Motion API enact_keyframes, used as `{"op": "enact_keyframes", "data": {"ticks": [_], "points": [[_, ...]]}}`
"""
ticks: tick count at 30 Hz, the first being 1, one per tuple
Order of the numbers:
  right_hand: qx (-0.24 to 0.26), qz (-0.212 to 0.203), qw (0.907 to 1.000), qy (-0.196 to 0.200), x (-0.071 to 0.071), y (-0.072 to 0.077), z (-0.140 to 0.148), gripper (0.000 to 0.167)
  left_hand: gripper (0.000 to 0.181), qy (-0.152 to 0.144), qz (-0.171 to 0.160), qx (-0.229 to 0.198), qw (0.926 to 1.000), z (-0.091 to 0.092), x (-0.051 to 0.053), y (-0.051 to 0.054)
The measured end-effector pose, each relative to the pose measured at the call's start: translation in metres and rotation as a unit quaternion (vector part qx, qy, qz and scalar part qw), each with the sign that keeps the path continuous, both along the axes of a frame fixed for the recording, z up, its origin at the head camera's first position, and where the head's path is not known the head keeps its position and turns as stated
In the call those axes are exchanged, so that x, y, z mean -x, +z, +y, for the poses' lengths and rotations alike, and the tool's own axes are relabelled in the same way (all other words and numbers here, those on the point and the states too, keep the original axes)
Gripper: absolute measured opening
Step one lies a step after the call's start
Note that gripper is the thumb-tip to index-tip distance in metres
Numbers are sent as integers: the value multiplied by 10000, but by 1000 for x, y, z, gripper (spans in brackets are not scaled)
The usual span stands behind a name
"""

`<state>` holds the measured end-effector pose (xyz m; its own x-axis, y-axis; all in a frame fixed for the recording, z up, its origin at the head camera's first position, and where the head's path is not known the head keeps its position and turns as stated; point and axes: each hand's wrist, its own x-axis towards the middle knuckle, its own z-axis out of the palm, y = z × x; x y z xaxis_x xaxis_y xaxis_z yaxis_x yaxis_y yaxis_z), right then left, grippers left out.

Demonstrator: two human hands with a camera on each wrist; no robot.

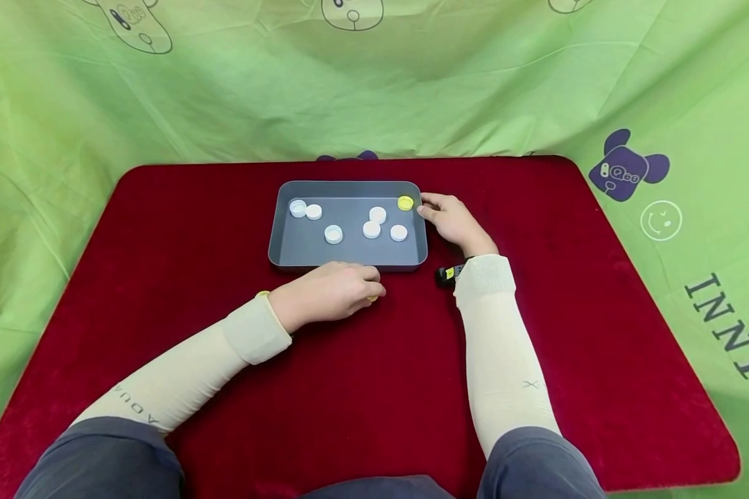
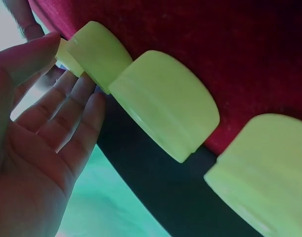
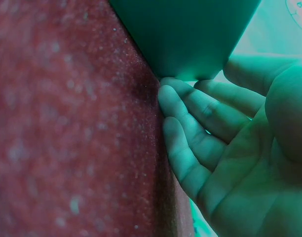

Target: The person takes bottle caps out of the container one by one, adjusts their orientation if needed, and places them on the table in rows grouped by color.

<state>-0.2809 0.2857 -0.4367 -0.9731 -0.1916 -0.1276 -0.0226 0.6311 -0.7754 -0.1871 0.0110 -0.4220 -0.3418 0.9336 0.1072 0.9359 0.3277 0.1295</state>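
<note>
In the head view my left hand (image 1: 333, 290) is in front of the grey tray (image 1: 312, 258), its fingertips around a yellow bottle cap (image 1: 372, 299). The left wrist view shows thumb and fingers pinching that cap (image 2: 68, 57) at the far end of a row of yellow caps (image 2: 166, 106) beside the tray's dark wall (image 2: 141, 153). In the head view the hand hides most of this row. My right hand (image 1: 454, 220) holds the tray's right side, thumb at the rim. In the right wrist view its fingers (image 3: 178, 143) lie low along the tray's outer wall (image 3: 185, 39).
Inside the tray lie several white caps (image 1: 377, 215) and one yellow cap (image 1: 405, 203). Another yellow cap (image 1: 263, 294) shows partly behind the left wrist. Red cloth (image 1: 374, 388) covers the table, and a green printed curtain (image 1: 374, 90) hangs behind it.
</note>
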Motion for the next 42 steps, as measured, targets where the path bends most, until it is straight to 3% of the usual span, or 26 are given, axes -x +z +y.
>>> {"op": "enact_keyframes", "data": {"ticks": [42], "points": [[11,-67,10000,-27,-1,1,0,49,20,-49,188,397,9990,4,1,-8]]}}
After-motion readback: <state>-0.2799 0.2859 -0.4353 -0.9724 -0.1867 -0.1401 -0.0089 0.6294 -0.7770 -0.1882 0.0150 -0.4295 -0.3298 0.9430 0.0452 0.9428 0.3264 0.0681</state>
